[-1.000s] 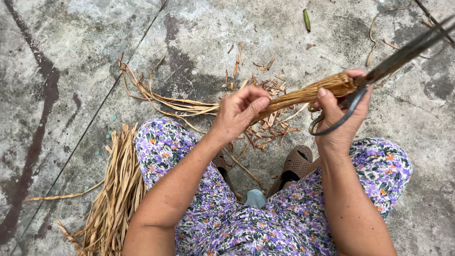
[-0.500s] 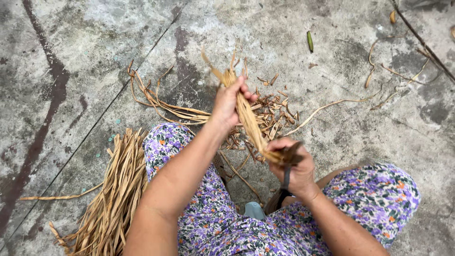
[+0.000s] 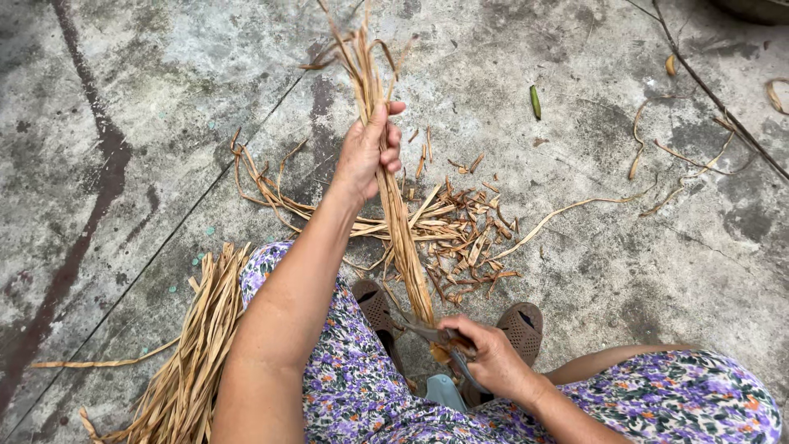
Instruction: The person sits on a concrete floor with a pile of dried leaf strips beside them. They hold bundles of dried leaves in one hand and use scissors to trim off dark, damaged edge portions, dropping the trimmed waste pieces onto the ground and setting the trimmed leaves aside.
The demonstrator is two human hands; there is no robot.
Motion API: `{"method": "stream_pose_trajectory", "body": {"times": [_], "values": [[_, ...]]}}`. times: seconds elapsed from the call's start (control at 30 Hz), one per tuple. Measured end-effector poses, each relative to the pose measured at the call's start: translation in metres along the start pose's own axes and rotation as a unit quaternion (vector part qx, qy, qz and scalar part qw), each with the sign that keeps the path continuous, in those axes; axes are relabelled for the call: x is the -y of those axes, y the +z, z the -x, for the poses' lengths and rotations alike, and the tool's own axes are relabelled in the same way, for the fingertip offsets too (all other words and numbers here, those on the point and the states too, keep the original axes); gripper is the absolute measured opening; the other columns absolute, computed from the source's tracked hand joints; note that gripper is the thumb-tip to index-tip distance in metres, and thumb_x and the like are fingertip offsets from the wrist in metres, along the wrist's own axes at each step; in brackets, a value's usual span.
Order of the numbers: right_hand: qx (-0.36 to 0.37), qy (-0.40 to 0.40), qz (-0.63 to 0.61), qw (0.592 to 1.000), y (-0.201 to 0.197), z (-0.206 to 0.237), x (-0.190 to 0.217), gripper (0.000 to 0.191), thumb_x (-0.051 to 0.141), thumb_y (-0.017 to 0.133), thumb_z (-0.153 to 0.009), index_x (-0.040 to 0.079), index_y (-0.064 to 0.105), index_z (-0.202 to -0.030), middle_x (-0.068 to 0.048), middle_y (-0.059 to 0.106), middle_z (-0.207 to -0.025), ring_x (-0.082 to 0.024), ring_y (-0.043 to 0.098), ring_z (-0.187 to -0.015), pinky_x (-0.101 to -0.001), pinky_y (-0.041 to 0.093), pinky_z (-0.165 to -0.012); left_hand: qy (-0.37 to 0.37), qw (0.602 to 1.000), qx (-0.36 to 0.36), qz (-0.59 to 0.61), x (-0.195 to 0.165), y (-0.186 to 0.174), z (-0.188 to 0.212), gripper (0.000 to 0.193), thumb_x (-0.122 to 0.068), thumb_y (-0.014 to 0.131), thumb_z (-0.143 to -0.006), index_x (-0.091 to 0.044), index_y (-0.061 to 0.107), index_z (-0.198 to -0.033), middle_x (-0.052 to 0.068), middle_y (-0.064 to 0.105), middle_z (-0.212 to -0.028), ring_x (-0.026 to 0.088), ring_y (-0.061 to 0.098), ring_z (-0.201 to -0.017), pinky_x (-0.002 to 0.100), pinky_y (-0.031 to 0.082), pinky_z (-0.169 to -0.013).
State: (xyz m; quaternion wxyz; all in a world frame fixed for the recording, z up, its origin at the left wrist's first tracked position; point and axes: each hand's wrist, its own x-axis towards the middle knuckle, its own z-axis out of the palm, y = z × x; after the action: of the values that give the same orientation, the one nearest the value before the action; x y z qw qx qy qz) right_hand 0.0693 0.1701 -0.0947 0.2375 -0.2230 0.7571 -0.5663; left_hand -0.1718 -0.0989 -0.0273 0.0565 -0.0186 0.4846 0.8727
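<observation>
We trim a bundle of dried leaf strips over the concrete floor (image 3: 625,271).

Our left hand (image 3: 368,152) clenches round the bundle (image 3: 394,214), holding it upright; our right hand (image 3: 489,358) grasps scissors (image 3: 436,337) at its lower end. Cut scraps (image 3: 464,234) litter the floor just beyond our sandals (image 3: 522,325). A pile of strips (image 3: 193,337) lies beside our left knee.

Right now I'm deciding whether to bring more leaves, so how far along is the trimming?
Done, it seems: a pile of strips lies by the left knee, and cut scraps litter the concrete ahead. In hand: the left hand holds a bundle upright, and the right hand works scissors at its lower end. Left: loose strands on the ground; I can't tell whether they are waste.
</observation>
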Motion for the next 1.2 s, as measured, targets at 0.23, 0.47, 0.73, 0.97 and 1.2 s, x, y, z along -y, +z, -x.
{"method": "stream_pose_trajectory", "body": {"times": [0.23,0.47,0.73,0.97,1.2], "values": [[-0.047,-0.010,0.183,0.982,-0.051,-0.001,0.029,0.069,0.031,0.090,-0.069,0.020,0.063,-0.131,-0.008,0.070,-0.129,-0.031,0.065,-0.117,-0.0498,0.053,-0.097,0.029,0.996,0.071,-0.051,-0.034,0.018,0.024,0.050,-0.049,0.044,-0.108,-0.005,0.063,-0.122,-0.008,0.048,-0.061,0.001,0.034,-0.043,0.019,0.032,-0.037],[-0.223,0.149,0.075,0.960,-0.121,-0.012,0.057,0.081,0.049,0.082,-0.073,0.018,0.062,-0.144,-0.012,0.076,-0.109,-0.032,0.071,-0.088,-0.0458,0.062,-0.078,0.027,0.992,0.065,-0.108,-0.030,0.040,0.053,0.039,-0.042,0.055,-0.104,-0.007,0.072,-0.104,-0.007,0.051,-0.056,0.003,0.038,-0.040,0.022,0.034,-0.035],[-0.251,0.109,0.061,0.960,-0.102,-0.010,0.111,0.083,0.045,0.088,-0.066,0.015,0.060,-0.139,-0.007,0.075,-0.103,-0.019,0.072,-0.102,-0.0340,0.058,-0.087,-0.064,0.982,0.104,-0.143,-0.018,0.081,0.122,0.036,-0.040,0.060,-0.102,-0.008,0.075,-0.095,-0.007,0.048,-0.051,0.004,0.037,-0.038,0.021,0.032,-0.035],[-0.276,0.084,0.025,0.957,-0.082,0.019,0.109,0.058,0.032,0.091,-0.068,0.012,0.077,-0.120,0.006,0.059,-0.071,-0.007,0.053,-0.064,-0.0236,0.042,-0.056,-0.113,0.977,0.113,-0.144,-0.023,0.104,0.158,0.039,-0.038,0.062,-0.101,-0.003,0.078,-0.106,-0.008,0.045,-0.051,0.002,0.035,-0.039,0.021,0.028,-0.036],[-0.298,0.162,-0.052,0.939,-0.081,0.047,0.100,0.056,0.034,0.089,-0.065,0.012,0.078,-0.116,0.003,0.058,-0.064,-0.011,0.055,-0.058,-0.0277,0.043,-0.049,-0.131,0.972,0.108,-0.161,-0.027,0.095,0.171,0.034,-0.036,0.064,-0.099,-0.006,0.076,-0.109,-0.008,0.046,-0.052,0.003,0.036,-0.040,0.021,0.027,-0.036]]}}
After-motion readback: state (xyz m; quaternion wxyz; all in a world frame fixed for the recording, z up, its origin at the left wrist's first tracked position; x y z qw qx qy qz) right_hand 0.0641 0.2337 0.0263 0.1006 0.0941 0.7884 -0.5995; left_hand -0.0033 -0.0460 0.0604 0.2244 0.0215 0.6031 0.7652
